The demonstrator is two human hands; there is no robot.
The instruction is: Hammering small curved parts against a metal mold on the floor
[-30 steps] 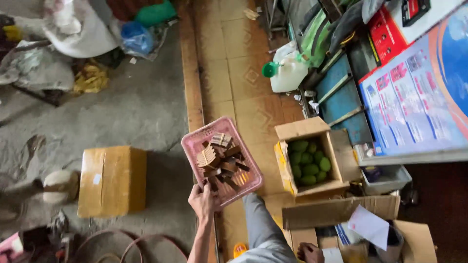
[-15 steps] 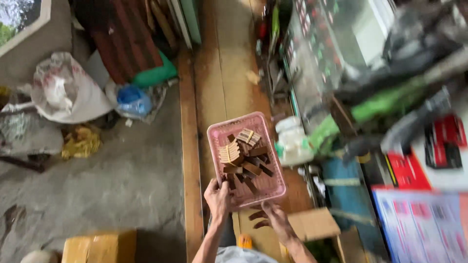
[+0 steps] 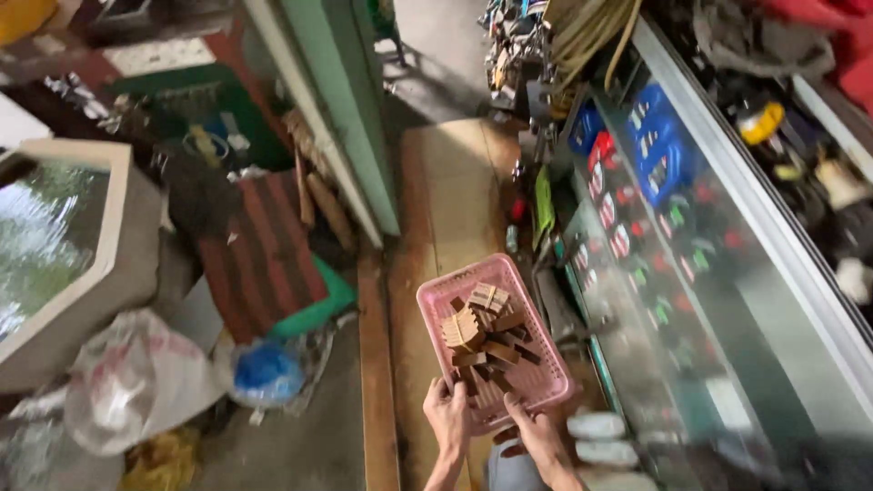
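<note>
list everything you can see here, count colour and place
basket: one, pink, held in front of the person, centre bottom
wooden pieces: a pile, count unclear, brown, inside the basket
glass counter: one, clear with red and blue packets inside, right side
plank floor: one strip, light brown, centre, running away from the person
mat: one, red and dark striped, left of centre
blue bag: one, blue, on the ground lower left
white bag: one, whitish, bottom left
tank: one, beige rim, far left
green post: one, pale green, top centre
left hand: one, gripping the basket's near edge
right hand: one, gripping the basket's near edge
</note>
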